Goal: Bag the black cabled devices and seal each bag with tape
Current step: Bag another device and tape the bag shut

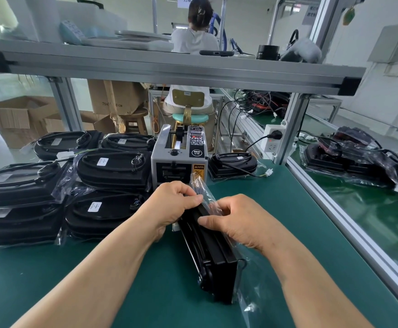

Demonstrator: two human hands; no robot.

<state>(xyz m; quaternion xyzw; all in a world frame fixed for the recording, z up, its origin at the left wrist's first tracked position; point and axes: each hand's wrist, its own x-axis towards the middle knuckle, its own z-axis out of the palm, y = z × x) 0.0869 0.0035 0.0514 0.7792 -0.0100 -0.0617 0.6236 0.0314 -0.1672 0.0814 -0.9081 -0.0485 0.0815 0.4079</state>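
Observation:
A black cabled device point(213, 254) stands on its edge on the green mat inside a clear plastic bag point(252, 287). My left hand point(174, 204) pinches the bag's open flap at the device's far end. My right hand point(238, 221) rests over the top edge and pinches the same flap point(205, 192) from the other side. Just behind my hands stands a grey automatic tape dispenser point(179, 157). Whether a strip of tape is on my fingers cannot be made out.
Several bagged black devices point(112, 169) are stacked to the left of the dispenser. One unbagged device point(233, 163) lies to its right. An aluminium frame rail point(349, 223) borders the mat on the right, with more devices beyond it. A person sits facing away behind the shelf.

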